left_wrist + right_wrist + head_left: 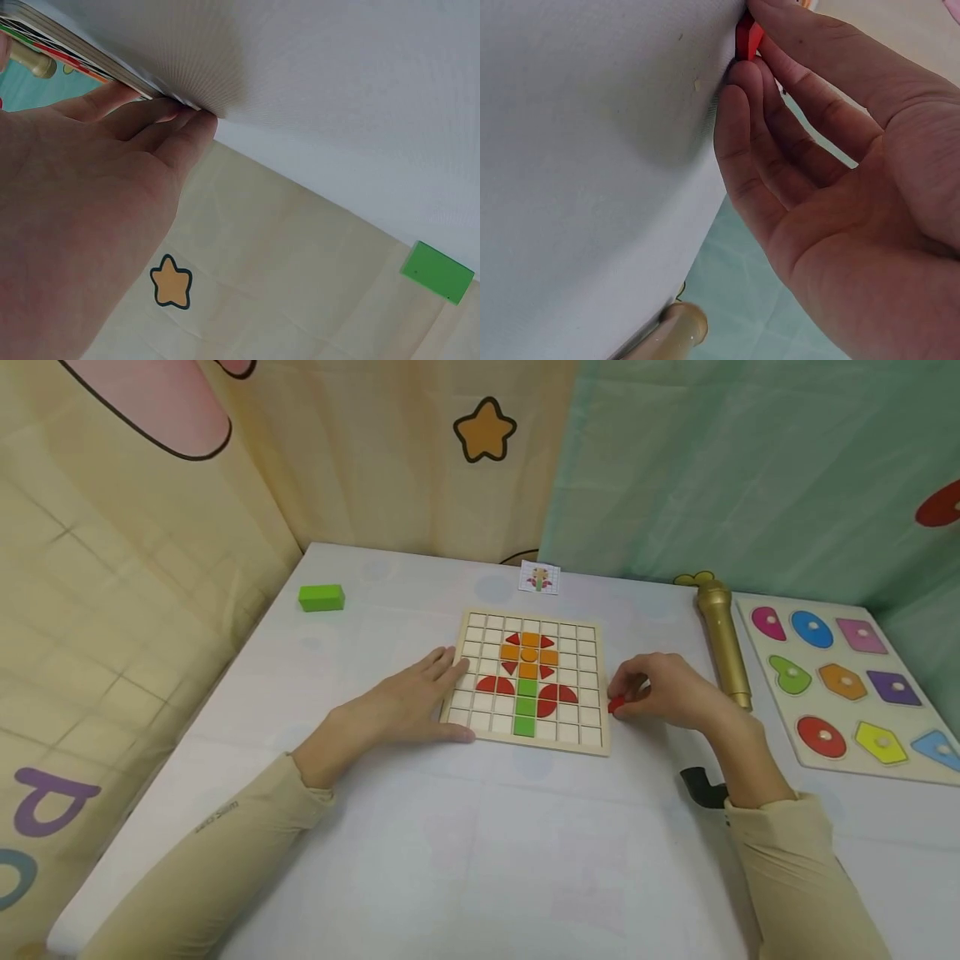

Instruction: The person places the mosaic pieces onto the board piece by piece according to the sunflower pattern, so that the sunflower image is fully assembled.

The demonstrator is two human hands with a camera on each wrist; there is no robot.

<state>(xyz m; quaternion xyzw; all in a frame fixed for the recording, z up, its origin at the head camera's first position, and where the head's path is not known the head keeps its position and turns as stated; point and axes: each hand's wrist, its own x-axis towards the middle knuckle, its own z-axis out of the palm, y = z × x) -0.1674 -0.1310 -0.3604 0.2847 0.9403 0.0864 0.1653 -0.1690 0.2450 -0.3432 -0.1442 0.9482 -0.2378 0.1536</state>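
Observation:
A wooden grid board (540, 745) lies flat on the white table. Set in its squares are an orange flower shape with small red triangles, a green stem (527, 706) and red quarter-circle leaves (495, 685). My left hand (397, 702) rests against the board's left edge, fingers extended along the side and thumb at the near corner. Just off the right edge, my right hand (667, 689) pinches a small red piece (748, 37) between thumb and fingertips, low over the table. The fingers partly cover that piece's outline.
Behind the board lies a small picture card (539, 577) with a flower pattern. A green block (322, 598) sits at the back left. To the right are a gold microphone (724, 643), a black bent object (702, 787) partly under the forearm, and a knobbed shape puzzle (806, 631).

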